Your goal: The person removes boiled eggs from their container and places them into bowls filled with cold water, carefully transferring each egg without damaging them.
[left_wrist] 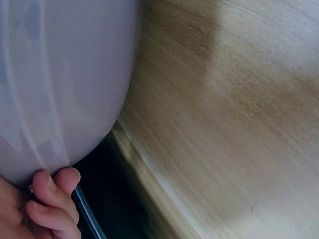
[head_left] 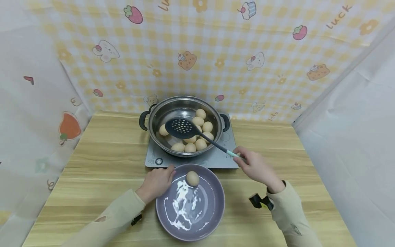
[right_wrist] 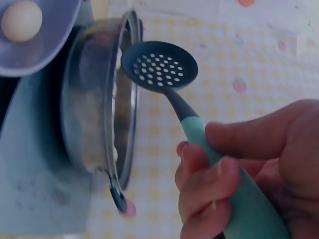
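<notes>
My right hand (head_left: 254,166) grips the mint-green handle of a dark slotted spoon (head_left: 180,128). In the right wrist view the thumb and fingers wrap that handle, and the perforated bowl carries nothing. The bowl is over a steel pot (head_left: 185,97) holding water and several eggs (head_left: 201,144); some are partly hidden beneath the spoon. My left hand (head_left: 156,181) holds the upper left rim of a purple plate (head_left: 213,212), fingers curled at the edge in the left wrist view. One egg (head_left: 192,178) lies on the plate near its far rim.
The pot stands on a grey induction cooktop (head_left: 172,163), its black handles (head_left: 143,120) sticking out at both sides. Beneath everything is a wooden table (head_left: 108,154). A yellow checked cloth (head_left: 222,44) hangs behind, with white sheets (head_left: 348,113) at the sides.
</notes>
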`<act>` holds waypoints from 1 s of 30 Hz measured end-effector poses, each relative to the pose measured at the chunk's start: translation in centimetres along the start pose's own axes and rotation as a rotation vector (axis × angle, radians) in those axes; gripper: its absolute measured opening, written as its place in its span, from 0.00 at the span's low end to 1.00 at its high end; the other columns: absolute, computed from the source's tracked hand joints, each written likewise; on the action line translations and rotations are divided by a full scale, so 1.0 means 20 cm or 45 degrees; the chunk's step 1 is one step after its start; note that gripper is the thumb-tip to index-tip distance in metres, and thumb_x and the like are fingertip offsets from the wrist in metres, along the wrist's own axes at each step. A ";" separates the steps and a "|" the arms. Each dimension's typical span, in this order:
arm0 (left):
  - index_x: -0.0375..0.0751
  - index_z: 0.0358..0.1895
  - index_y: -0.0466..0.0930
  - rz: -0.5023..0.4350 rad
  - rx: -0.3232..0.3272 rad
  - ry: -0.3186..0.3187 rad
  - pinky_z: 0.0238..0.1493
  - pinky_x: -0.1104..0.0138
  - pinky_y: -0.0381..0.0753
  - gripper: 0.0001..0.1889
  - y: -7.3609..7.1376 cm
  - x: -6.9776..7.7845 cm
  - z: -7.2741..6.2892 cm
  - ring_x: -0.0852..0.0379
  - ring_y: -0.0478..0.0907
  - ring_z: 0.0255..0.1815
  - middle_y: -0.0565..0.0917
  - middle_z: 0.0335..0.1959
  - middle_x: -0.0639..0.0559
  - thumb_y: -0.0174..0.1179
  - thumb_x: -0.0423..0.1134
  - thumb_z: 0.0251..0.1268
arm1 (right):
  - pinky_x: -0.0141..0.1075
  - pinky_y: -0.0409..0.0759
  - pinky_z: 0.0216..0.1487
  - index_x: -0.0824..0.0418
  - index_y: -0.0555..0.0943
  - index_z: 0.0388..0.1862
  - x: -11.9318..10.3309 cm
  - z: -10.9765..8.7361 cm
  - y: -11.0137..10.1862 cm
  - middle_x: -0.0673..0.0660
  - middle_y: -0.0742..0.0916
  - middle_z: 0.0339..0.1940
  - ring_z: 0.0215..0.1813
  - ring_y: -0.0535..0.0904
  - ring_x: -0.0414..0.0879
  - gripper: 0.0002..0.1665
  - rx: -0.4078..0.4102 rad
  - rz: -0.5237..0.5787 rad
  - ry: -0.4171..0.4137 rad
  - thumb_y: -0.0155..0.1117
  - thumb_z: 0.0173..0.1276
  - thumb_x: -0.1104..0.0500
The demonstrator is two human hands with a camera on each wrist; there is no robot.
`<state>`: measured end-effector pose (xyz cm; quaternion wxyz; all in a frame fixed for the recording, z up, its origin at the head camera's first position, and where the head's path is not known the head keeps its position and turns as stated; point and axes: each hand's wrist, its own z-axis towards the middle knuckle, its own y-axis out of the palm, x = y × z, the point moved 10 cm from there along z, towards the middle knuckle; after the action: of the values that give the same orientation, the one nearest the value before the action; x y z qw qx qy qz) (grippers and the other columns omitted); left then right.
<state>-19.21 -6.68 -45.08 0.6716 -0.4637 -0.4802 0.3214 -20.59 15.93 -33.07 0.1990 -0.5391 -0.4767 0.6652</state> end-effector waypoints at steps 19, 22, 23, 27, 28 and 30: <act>0.46 0.27 0.66 -0.008 0.013 0.000 0.15 0.60 0.65 0.10 0.00 0.00 0.00 0.50 0.73 0.15 0.70 0.12 0.53 0.49 0.42 0.66 | 0.31 0.59 0.19 0.57 0.74 0.36 -0.08 0.05 0.09 0.46 0.69 0.13 0.15 0.61 0.37 0.06 0.038 -0.141 -0.074 0.60 0.61 0.62; 0.46 0.27 0.66 -0.015 0.014 0.001 0.14 0.61 0.64 0.09 0.00 0.00 0.00 0.51 0.72 0.15 0.70 0.12 0.53 0.49 0.42 0.66 | 0.31 0.59 0.19 0.58 0.74 0.36 -0.09 0.05 0.09 0.46 0.69 0.14 0.15 0.61 0.37 0.05 0.037 -0.160 -0.079 0.60 0.61 0.62; 0.46 0.27 0.66 -0.015 0.014 0.001 0.14 0.61 0.64 0.09 0.00 0.00 0.00 0.51 0.72 0.14 0.70 0.12 0.54 0.49 0.42 0.66 | 0.31 0.59 0.19 0.58 0.75 0.36 -0.09 0.05 0.09 0.46 0.69 0.13 0.15 0.61 0.37 0.05 0.035 -0.166 -0.080 0.60 0.61 0.62; 0.46 0.27 0.66 -0.009 0.015 -0.003 0.14 0.61 0.64 0.10 0.01 -0.01 0.00 0.51 0.73 0.15 0.70 0.12 0.54 0.49 0.42 0.66 | 0.31 0.60 0.19 0.58 0.75 0.36 -0.09 0.05 0.10 0.46 0.69 0.13 0.15 0.62 0.37 0.05 0.015 -0.183 -0.076 0.60 0.62 0.61; 0.46 0.27 0.66 -0.008 0.013 -0.004 0.14 0.61 0.64 0.10 0.01 -0.01 0.00 0.51 0.73 0.15 0.70 0.12 0.54 0.49 0.42 0.66 | 0.31 0.60 0.19 0.58 0.76 0.36 -0.09 0.05 0.11 0.46 0.69 0.13 0.15 0.61 0.37 0.04 0.008 -0.182 -0.075 0.59 0.62 0.61; 0.47 0.26 0.66 -0.006 0.011 -0.006 0.15 0.61 0.64 0.10 0.01 -0.01 0.00 0.51 0.73 0.15 0.70 0.12 0.54 0.49 0.42 0.66 | 0.31 0.60 0.19 0.59 0.76 0.36 -0.09 0.05 0.11 0.45 0.69 0.13 0.15 0.61 0.36 0.04 -0.004 -0.180 -0.073 0.59 0.62 0.61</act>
<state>-19.26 -6.75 -45.29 0.6732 -0.4591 -0.4814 0.3229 -20.37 13.09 -34.09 0.2308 -0.4851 -0.5201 0.6639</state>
